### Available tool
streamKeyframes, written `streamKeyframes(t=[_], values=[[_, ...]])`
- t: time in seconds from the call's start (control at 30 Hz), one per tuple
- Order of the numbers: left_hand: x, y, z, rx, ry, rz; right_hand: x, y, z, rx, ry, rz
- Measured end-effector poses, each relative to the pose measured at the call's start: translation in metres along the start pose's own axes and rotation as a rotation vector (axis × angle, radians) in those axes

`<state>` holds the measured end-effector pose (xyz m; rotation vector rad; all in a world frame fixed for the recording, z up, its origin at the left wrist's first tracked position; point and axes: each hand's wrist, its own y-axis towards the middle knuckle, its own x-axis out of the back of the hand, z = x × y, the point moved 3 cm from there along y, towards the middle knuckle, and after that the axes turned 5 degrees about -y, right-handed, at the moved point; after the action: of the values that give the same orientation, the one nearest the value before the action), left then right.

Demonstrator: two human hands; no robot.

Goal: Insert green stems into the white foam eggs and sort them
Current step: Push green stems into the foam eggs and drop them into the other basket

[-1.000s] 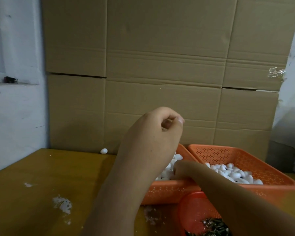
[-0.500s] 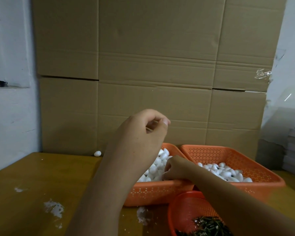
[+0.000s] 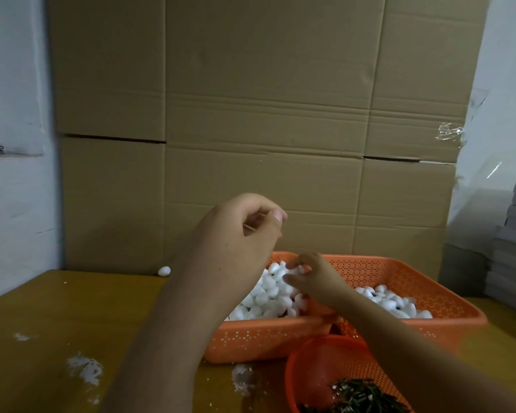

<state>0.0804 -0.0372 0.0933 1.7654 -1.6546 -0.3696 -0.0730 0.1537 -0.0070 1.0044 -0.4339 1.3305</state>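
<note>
since a second ago the right hand [image 3: 310, 278] has lifted a little from the heap toward the far end of the left basket [image 3: 265, 338], its fingers curled over white foam eggs [image 3: 268, 293]; it seems to grasp one, though the fingers hide it. the left hand [image 3: 245, 234] stays raised over the basket, thumb and forefinger pinched on a thin stick-like sliver, hard to make out. green stems [image 3: 358, 397] lie in the round basket [image 3: 316, 362], cut off below. one stray egg [image 3: 164, 271] sits by the cardboard [image 3: 251, 114].

Single head-worn view, forward and down, close over the table [image 3: 57, 317] before stacked cartons [image 3: 265, 114].
</note>
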Motion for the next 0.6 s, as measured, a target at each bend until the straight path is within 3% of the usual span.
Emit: streamKeyframes(t=[0.17,0.3,0.43,0.6], values=[[-0.001,0.0,0.002,-0.017,0.014,0.008,0.032,-0.041,0.016,-0.102,0.676,-0.18],[-0.004,0.0,-0.001,-0.034,0.013,-0.003,0.059,-0.087,0.048,0.019,1.104,-0.228],[-0.006,-0.004,-0.01,-0.078,-0.01,-0.029,0.086,-0.122,0.08,0.19,1.299,-0.139],[-0.012,-0.012,-0.025,-0.155,-0.058,-0.032,0.097,-0.136,0.094,0.129,1.519,0.011]])
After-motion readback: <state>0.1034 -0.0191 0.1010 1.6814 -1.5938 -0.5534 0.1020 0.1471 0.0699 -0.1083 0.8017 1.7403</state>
